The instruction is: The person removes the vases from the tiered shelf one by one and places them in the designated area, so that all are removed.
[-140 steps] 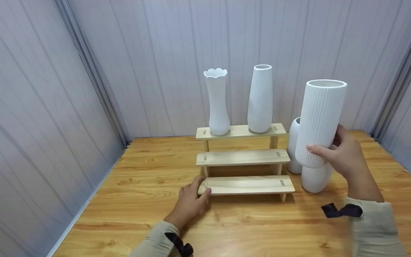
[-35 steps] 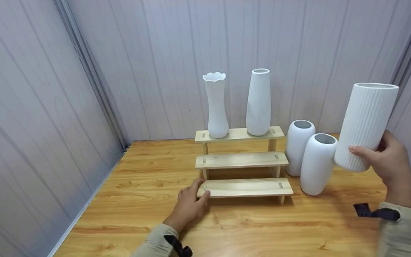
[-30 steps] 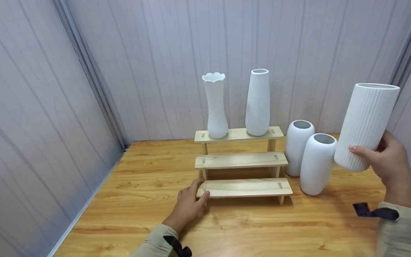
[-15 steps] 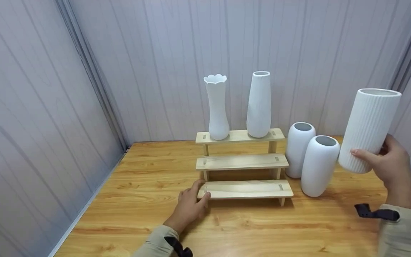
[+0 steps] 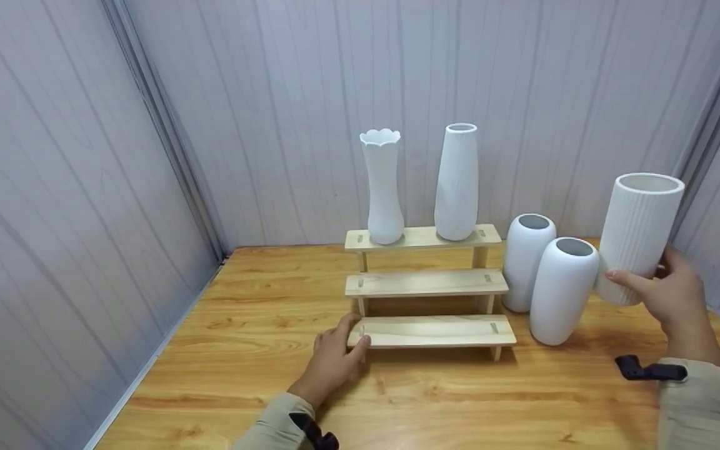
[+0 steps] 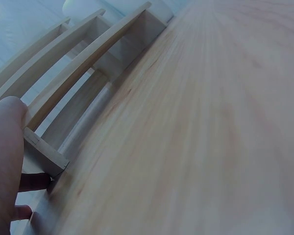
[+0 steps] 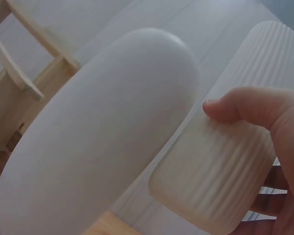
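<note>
Walls point(image 5: 304, 125): panelled, behind and to both sides of the table. Table point(image 5: 235, 375): wood-grained. Stand point(image 5: 429, 282): pale wood, three stepped shelves, upright on the table. Ribbed vase point(image 5: 638, 231): white, in the person's grip to the right of the stand, mouth up, leaning slightly, base apparently off the table. Two tall vases, white, upright on the top shelf: scalloped vase point(image 5: 385, 200) to the left, tapered vase point(image 5: 457, 187) to the right. Two rounded vases, white, upright on the table between stand and ribbed vase: rear one point(image 5: 525, 262), front one point(image 5: 563, 290), the latter just beside the ribbed vase, contact uncertain. Interiors: bottoms hidden. Right hand point(image 5: 672, 290): grips the ribbed vase's lower part, thumb across its near side. Left hand point(image 5: 329, 362): grips the lowest shelf's left end, thumb at the front edge.
</note>
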`<state>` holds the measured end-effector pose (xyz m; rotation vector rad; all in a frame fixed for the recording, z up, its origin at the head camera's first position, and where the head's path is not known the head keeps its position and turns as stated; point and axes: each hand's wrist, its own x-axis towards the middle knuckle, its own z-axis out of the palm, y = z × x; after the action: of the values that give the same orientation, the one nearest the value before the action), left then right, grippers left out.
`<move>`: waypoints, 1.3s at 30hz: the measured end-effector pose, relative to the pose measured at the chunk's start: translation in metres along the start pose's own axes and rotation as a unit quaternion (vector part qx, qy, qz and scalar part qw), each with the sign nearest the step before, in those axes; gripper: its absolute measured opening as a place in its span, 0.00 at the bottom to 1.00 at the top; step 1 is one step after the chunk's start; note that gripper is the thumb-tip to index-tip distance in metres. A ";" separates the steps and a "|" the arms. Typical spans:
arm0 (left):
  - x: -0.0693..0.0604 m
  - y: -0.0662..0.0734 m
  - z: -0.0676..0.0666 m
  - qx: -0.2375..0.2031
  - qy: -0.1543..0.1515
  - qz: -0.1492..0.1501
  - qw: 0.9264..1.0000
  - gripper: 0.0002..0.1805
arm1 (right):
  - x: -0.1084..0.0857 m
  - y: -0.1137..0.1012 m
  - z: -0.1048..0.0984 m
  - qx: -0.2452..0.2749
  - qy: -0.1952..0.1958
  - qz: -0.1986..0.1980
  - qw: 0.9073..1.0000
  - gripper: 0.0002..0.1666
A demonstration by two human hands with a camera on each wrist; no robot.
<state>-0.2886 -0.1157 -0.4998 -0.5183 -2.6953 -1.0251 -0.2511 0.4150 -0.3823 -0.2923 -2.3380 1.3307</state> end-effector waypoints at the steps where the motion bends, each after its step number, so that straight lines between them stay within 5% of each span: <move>1: 0.000 0.000 0.000 0.000 -0.001 -0.001 1.000 0.28 | 0.001 0.003 0.001 0.001 -0.006 0.000 1.000 0.61; 22: 0.000 0.000 0.001 -0.009 -0.013 -0.007 1.000 0.29 | 0.015 0.053 0.033 0.051 -0.041 0.050 0.997 0.62; 39: 0.000 -0.003 0.000 0.001 -0.008 0.007 1.000 0.28 | 0.018 0.077 0.058 0.034 -0.036 0.019 0.999 0.54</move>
<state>-0.2898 -0.1182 -0.5014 -0.5459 -2.7034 -1.0194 -0.2966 0.4177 -0.4691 -0.2731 -2.3505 1.4582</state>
